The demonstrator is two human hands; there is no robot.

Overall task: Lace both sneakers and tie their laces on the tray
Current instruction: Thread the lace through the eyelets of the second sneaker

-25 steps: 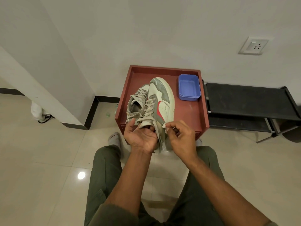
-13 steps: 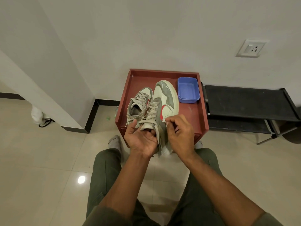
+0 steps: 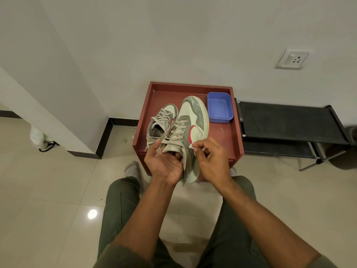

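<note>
Since a second ago, right hand (image 3: pixel 213 161) is lifting slightly, pinching lace tip (image 3: pixel 191 147); left hand (image 3: pixel 166 163) is cupping the near sneaker (image 3: pixel 193 120) over the tray (image 3: pixel 234 149). Lace looks limp, light; pinching the stiff tip suits threading.

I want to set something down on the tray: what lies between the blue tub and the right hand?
In the head view, mostly bare tray floor lies between the blue tub and the right hand.
</note>
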